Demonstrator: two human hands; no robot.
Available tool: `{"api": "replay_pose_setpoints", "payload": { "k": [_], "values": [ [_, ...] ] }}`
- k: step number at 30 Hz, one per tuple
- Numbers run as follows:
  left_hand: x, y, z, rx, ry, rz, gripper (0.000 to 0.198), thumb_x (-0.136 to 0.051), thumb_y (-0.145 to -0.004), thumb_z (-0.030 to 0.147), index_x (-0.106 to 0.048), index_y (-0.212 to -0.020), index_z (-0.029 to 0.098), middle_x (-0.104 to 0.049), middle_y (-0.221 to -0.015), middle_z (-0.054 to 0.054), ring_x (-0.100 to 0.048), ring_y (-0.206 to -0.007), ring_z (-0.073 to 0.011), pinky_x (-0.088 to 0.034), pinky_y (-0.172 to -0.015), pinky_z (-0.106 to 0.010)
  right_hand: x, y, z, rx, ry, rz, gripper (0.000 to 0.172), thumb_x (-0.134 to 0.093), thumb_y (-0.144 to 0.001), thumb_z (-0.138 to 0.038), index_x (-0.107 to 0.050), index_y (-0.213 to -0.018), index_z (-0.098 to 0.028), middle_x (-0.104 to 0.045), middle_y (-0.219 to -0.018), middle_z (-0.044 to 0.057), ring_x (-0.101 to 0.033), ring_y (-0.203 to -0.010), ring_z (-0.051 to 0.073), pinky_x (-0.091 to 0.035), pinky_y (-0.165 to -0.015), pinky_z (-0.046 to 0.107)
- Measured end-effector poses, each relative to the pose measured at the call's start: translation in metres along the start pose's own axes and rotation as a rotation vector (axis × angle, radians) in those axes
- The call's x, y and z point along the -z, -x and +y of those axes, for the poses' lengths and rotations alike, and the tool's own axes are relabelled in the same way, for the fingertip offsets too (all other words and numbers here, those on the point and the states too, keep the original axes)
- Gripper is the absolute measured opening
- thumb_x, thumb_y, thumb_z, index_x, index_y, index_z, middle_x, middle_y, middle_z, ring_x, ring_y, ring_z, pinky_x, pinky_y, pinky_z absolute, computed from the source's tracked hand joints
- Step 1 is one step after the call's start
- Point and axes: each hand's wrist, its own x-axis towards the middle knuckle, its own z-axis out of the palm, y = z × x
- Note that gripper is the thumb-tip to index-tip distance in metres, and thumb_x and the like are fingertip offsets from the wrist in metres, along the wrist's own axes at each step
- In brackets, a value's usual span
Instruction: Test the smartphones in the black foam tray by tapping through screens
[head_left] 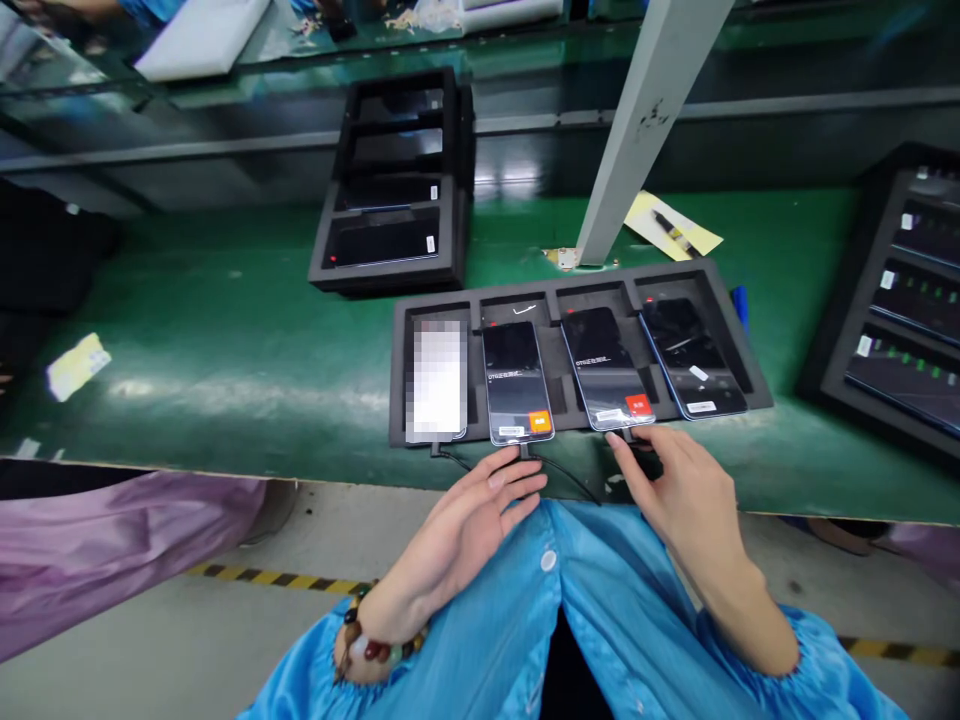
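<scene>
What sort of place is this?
Likely an electronics factory or workshop: a long green workbench, black trays holding phones, and thin cables at the lower ends of some.

Green bench (225, 350), black trays (735, 345), yellow paper (703, 237)

front tray (727, 318): 1 | phones (517, 385) in it: 4 | hands (480, 510): 2 | pen (673, 234): 1 | bead bracelet (373, 650): 1

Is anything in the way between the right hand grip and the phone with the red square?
Nothing visible blocks it: the right hand grip is at the lower edge of the smartphone with the red square. Only a small dark piece, perhaps a plug, shows there too.
</scene>
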Motion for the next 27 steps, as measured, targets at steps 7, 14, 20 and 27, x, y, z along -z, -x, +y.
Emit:
{"api": "replay_pose_setpoints", "payload": {
  "k": [7, 14, 20, 27],
  "values": [
    [0.043, 0.028, 0.050, -0.593, -1.197, 0.364, 0.020, -0.072, -0.103, 0.040, -0.082, -0.114, 0.026, -0.081, -0.106, -0.006, -0.074, -0.097, -0.0224, -0.056, -0.092, -0.040, 0.002, 0.000, 0.004, 0.027, -0.001, -0.010, 0.043, -0.059, -0.108, -0.060, -0.071, -0.112, -0.019, -0.080, -0.105, 0.009, -0.077, -0.091, 0.028, -0.055, -0.082, 0.038],
    [0.085, 0.007, 0.068, -1.127, -1.818, 0.467, 0.032, -0.080, -0.094, 0.031, -0.080, -0.126, 0.027, -0.065, -0.149, -0.014, -0.058, -0.133, -0.0349, -0.045, -0.114, -0.054, 0.002, 0.000, 0.008, 0.010, -0.021, -0.058, 0.049, -0.058, -0.107, -0.067, -0.072, -0.111, -0.020, -0.080, -0.107, 0.010, -0.077, -0.090, 0.027, -0.054, -0.078, 0.037],
    [0.094, 0.002, 0.061, -1.084, -1.787, 0.423, 0.036, -0.080, -0.091, 0.036, -0.082, -0.127, 0.032, -0.063, -0.154, -0.011, -0.054, -0.135, -0.0374, -0.042, -0.117, -0.058, 0.003, 0.001, 0.011, -0.032, -0.048, -0.084, 0.053, -0.056, -0.106, -0.071, -0.072, -0.112, -0.021, -0.079, -0.107, 0.010, -0.077, -0.093, 0.028, -0.054, -0.078, 0.037],
    [0.095, -0.001, 0.072, -1.101, -1.776, 0.440, 0.037, -0.074, -0.095, 0.040, -0.079, -0.130, 0.029, -0.062, -0.155, -0.013, -0.056, -0.136, -0.0371, -0.042, -0.118, -0.059, 0.004, 0.000, 0.010, -0.059, -0.063, -0.102, 0.056, -0.056, -0.105, -0.074, -0.072, -0.112, -0.020, -0.079, -0.107, 0.009, -0.077, -0.092, 0.028, -0.053, -0.079, 0.038]
  ]
}}
